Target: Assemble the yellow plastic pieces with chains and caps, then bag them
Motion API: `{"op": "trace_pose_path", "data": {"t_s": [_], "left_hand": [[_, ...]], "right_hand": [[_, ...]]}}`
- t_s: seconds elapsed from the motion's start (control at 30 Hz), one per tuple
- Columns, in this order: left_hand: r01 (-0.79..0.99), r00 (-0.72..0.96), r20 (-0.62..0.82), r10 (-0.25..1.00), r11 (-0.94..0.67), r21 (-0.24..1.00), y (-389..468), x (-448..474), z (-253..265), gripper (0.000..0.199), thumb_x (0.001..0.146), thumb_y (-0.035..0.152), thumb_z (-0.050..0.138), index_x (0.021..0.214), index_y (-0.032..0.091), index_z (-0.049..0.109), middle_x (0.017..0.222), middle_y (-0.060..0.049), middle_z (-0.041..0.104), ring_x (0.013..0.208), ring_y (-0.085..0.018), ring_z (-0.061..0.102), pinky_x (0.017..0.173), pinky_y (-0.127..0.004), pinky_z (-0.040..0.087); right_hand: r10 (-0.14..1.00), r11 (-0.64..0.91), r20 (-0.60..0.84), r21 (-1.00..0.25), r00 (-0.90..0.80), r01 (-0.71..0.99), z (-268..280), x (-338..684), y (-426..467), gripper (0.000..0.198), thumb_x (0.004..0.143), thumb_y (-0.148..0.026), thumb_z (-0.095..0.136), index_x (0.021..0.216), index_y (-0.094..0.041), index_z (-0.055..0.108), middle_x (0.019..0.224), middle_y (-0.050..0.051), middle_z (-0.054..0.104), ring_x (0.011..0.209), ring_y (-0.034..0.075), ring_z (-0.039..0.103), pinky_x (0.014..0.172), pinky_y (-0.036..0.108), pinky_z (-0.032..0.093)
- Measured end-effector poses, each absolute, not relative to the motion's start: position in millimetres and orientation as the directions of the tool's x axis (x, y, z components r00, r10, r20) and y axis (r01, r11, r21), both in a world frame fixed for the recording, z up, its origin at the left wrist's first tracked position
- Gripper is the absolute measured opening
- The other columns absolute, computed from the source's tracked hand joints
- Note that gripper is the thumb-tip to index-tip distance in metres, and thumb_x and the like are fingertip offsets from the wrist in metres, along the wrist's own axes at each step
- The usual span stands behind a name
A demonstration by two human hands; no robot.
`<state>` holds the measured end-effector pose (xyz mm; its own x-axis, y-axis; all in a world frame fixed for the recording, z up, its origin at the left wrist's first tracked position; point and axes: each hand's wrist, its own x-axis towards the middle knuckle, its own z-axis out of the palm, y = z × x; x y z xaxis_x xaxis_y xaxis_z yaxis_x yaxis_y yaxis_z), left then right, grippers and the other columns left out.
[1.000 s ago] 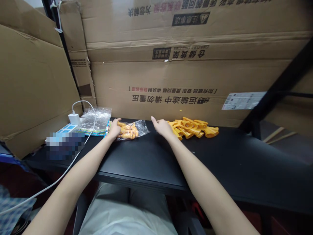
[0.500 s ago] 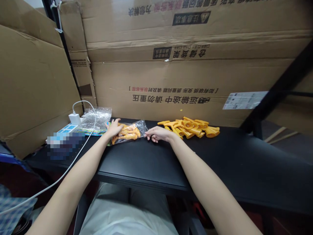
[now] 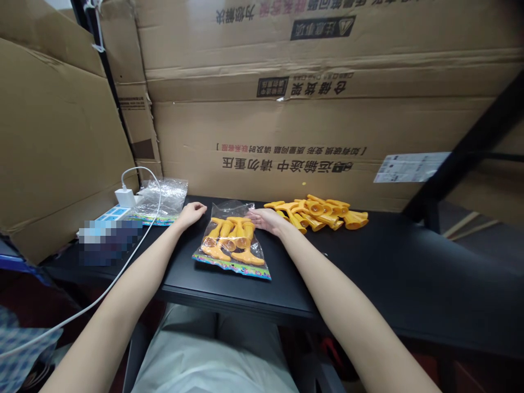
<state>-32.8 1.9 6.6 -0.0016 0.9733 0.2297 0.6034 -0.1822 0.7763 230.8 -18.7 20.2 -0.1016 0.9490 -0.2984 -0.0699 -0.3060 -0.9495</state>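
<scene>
A clear plastic bag [image 3: 229, 263] lies on the black table, its colourful printed strip towards me. Inside it are several orange-yellow plastic pieces [image 3: 233, 234] with flared cup ends and curved crossbars. At the bag's far right corner is my right hand [image 3: 267, 220], fingers stretched out and touching the plastic. My left hand [image 3: 191, 214] rests to the left of the bag, apart from it, with fingers curled together and nothing visible in them. A loose pile of the same orange-yellow pieces [image 3: 319, 212] sits to the right of my right hand.
Clear empty bags [image 3: 161, 197] with printed strips lie at the back left. Beside them are a power strip [image 3: 112, 214] with a white charger [image 3: 125, 197] and a white cable [image 3: 135, 248]. Cardboard walls [image 3: 262, 125] stand behind and left; a black post [image 3: 462, 125] slants at right.
The filled bag has turned so its printed strip faces me, and it has moved right and nearer. My left hand has let go of it. My right hand's fingers have straightened.
</scene>
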Motion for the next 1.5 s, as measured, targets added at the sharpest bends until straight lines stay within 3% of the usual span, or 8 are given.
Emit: {"op": "trace_pose_path", "data": {"t_s": [0.3, 0.47, 0.6, 0.7, 0.9, 1.1, 1.27, 1.5], "left_hand": [[0.537, -0.017, 0.257, 0.966, -0.208, 0.818, 12, -20, -14, 0.019, 0.063, 0.035, 0.071, 0.057, 0.019, 0.062, 0.078, -0.004, 0.070, 0.091, -0.022, 0.062, 0.086, -0.030, 0.044], [0.240, -0.047, 0.167, 0.985, -0.151, 0.959, 18, -26, -15, 0.021, 0.061, 0.030, 0.072, 0.057, 0.017, 0.057, 0.069, -0.004, 0.068, 0.081, -0.020, 0.064, 0.083, -0.031, 0.046], [-0.056, 0.107, 0.126, 0.986, -0.121, 0.991, 17, -33, -14, 0.029, 0.060, 0.031, 0.076, 0.068, 0.017, 0.052, 0.070, -0.005, 0.071, 0.077, -0.019, 0.067, 0.079, -0.032, 0.047], [-0.098, 0.147, 0.122, 0.982, -0.108, 0.989, 16, -35, -15, 0.036, 0.057, 0.030, 0.079, 0.077, 0.017, 0.052, 0.073, -0.006, 0.073, 0.072, -0.018, 0.068, 0.077, -0.033, 0.049], [-0.064, 0.117, 0.120, 0.986, -0.113, 0.991, 16, -37, -12, 0.029, 0.053, 0.019, 0.078, 0.078, 0.015, 0.064, 0.065, -0.002, 0.070, 0.066, -0.016, 0.066, 0.076, -0.031, 0.050], [-0.003, 0.094, 0.130, 0.987, -0.130, 0.991, 16, -34, -9, 0.008, 0.051, 0.010, 0.067, 0.054, 0.015, 0.063, 0.061, -0.002, 0.068, 0.066, -0.014, 0.063, 0.078, -0.031, 0.049], [0.226, 0.082, 0.205, 0.975, -0.219, 0.949, 15, -30, -9, 0.015, 0.055, 0.004, 0.051, 0.050, 0.016, 0.059, 0.055, 0.001, 0.063, 0.061, -0.013, 0.060, 0.069, -0.026, 0.048], [0.693, 0.267, 0.519, 0.812, -0.536, 0.482, 9, -28, -6, 0.022, 0.058, -0.001, 0.043, 0.051, 0.017, 0.054, 0.060, 0.000, 0.056, 0.062, -0.012, 0.052, 0.064, -0.024, 0.041]], "right_hand": [[0.984, -0.166, -0.160, -0.982, -0.076, -0.085, 2, 223, -13, 0.014, 0.078, -0.006, 0.065, 0.065, -0.012, 0.061, 0.062, 0.003, 0.065, 0.054, 0.008, 0.060, 0.055, 0.018, 0.049], [0.986, -0.163, -0.154, -0.974, -0.068, -0.156, 0, 224, -10, 0.018, 0.081, -0.005, 0.060, 0.065, -0.013, 0.060, 0.059, 0.001, 0.062, 0.052, 0.007, 0.057, 0.059, 0.019, 0.051], [0.978, -0.188, -0.166, -0.963, -0.126, -0.194, 0, 225, -9, 0.019, 0.083, -0.004, 0.057, 0.067, -0.013, 0.060, 0.060, 0.002, 0.063, 0.054, 0.007, 0.059, 0.062, 0.019, 0.053], [0.974, -0.187, -0.157, -0.964, -0.163, -0.189, -1, 226, -9, 0.016, 0.083, -0.004, 0.057, 0.071, -0.013, 0.061, 0.063, 0.002, 0.064, 0.057, 0.008, 0.061, 0.064, 0.020, 0.054], [0.968, -0.178, -0.136, -0.965, -0.211, -0.192, 1, 231, -10, 0.020, 0.081, 0.000, 0.052, 0.086, -0.013, 0.066, 0.074, 0.005, 0.069, 0.067, 0.011, 0.066, 0.065, 0.021, 0.054], [0.973, -0.115, -0.084, -0.984, -0.217, -0.135, -3, 234, -6, 0.017, 0.074, 0.001, 0.056, 0.069, -0.015, 0.061, 0.067, 0.002, 0.065, 0.060, 0.010, 0.063, 0.061, 0.021, 0.052], [0.975, 0.084, 0.069, -0.995, -0.213, 0.061, -11, 233, 4, 0.015, 0.067, -0.004, 0.055, 0.060, -0.017, 0.054, 0.055, -0.003, 0.057, 0.051, 0.008, 0.055, 0.057, 0.021, 0.048], [0.951, 0.268, 0.198, -0.911, -0.239, 0.313, -7, 234, 6, 0.015, 0.067, -0.013, 0.045, 0.055, -0.018, 0.051, 0.049, -0.003, 0.052, 0.048, 0.009, 0.049, 0.052, 0.021, 0.041]]}}
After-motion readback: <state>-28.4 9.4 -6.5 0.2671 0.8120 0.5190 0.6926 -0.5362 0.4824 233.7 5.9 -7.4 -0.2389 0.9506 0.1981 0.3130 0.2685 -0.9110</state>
